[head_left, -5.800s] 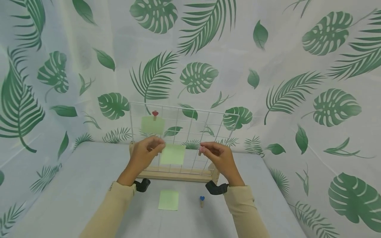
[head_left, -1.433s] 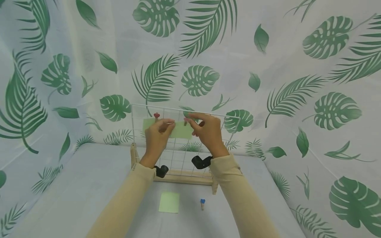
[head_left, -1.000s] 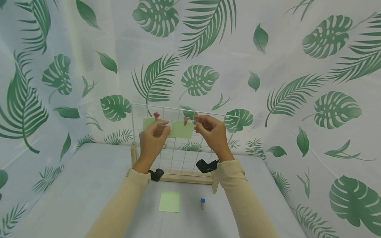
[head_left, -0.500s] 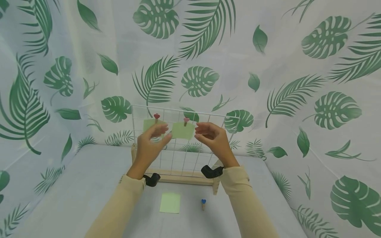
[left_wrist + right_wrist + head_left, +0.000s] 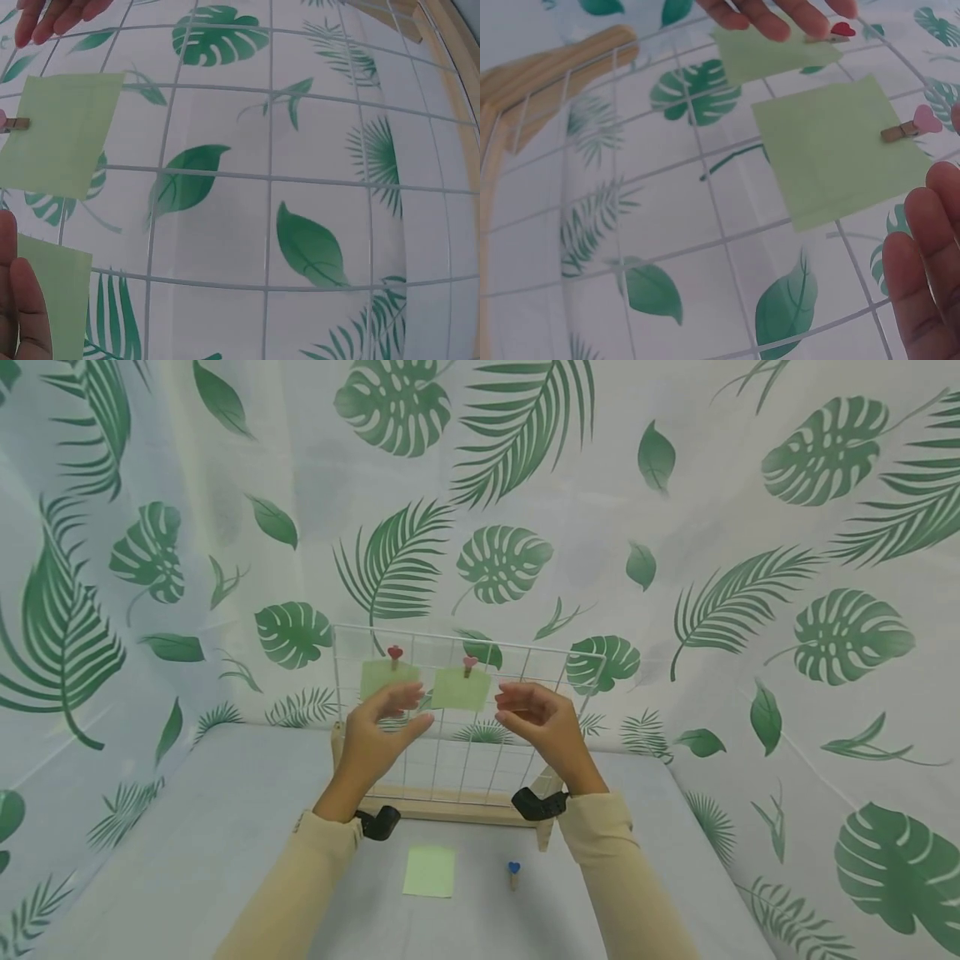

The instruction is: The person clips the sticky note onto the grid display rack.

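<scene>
Two pale green paper notes hang on a white wire grid (image 5: 495, 760). A clothespin with a pink heart (image 5: 469, 662) holds the right note (image 5: 461, 691); one with a red heart (image 5: 394, 652) holds the left note (image 5: 375, 681). My left hand (image 5: 378, 727), fingers relaxed and apart from the thumb, is in front of the left note and covers its lower part. To the right of the right note is my right hand (image 5: 546, 718), its fingers loosely bent and nothing between them. The right wrist view shows the pink-heart clothespin (image 5: 922, 121) gripping the note's edge.
On the white-covered table (image 5: 210, 827) lie another green note (image 5: 429, 872) and a clothespin with a blue heart (image 5: 513, 873), in front of the grid's wooden base (image 5: 457, 810). A leaf-print cloth (image 5: 585, 485) hangs behind and at both sides.
The right note was lifted to the grid and clipped beside the left one with the pink-heart clothespin. Both hands then let go, spread apart and lowered slightly.
</scene>
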A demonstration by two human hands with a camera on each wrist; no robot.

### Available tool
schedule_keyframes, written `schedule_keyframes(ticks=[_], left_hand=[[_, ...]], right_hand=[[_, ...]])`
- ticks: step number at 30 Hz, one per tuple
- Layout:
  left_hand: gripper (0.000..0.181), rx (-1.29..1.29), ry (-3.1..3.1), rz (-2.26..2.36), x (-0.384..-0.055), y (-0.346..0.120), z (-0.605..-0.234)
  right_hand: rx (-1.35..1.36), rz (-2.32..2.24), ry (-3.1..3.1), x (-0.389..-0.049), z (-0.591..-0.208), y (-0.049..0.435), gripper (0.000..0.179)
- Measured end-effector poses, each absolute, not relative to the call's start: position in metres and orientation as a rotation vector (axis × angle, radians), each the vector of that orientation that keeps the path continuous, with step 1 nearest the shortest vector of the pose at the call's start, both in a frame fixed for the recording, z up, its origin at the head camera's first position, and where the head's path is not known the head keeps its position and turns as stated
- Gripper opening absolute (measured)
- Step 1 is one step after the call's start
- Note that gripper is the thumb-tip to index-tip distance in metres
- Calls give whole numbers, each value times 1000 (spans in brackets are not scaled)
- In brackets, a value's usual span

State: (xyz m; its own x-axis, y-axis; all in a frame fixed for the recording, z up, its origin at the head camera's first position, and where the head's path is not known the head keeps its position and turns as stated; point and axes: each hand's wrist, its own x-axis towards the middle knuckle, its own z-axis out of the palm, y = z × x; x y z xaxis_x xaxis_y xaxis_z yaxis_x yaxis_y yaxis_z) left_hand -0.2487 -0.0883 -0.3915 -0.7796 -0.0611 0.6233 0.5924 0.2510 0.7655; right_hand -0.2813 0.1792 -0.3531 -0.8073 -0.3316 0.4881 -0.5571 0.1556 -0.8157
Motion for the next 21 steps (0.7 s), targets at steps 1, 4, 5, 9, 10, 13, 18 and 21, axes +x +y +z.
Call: schedule_keyframes(ticks=[1, 4, 5, 9, 10, 13, 18, 21], left_hand=[[47, -485, -1983, -1575, -248, -88, -392], [47, -497, -1974, -1587, -246, -88, -394], [47, -499, -1971, -1590, -245, -88, -394], [47, -504, -1965, -1593, -244, -88, -398], [46, -507, -1963, -1597, -244, -88, -399], [44, -507, -1961, -1603, -243, -88, -403], [43, -492, -1969, -1610, -241, -87, -409], [42, -492, -1971, -1617, -239, -85, -412]], right_hand=[[872, 1715, -2231, -281, -354, 180, 36], [864, 1721, -2233, -279, -355, 181, 36], [861, 1726, -2233, -278, -356, 181, 36], [850, 1736, -2239, -276, -359, 184, 35], [848, 1742, -2243, -275, -360, 184, 35], [843, 1753, -2248, -274, -364, 186, 35], [838, 1777, -2253, -270, -368, 187, 35], [831, 1784, -2256, -268, -371, 189, 35]])
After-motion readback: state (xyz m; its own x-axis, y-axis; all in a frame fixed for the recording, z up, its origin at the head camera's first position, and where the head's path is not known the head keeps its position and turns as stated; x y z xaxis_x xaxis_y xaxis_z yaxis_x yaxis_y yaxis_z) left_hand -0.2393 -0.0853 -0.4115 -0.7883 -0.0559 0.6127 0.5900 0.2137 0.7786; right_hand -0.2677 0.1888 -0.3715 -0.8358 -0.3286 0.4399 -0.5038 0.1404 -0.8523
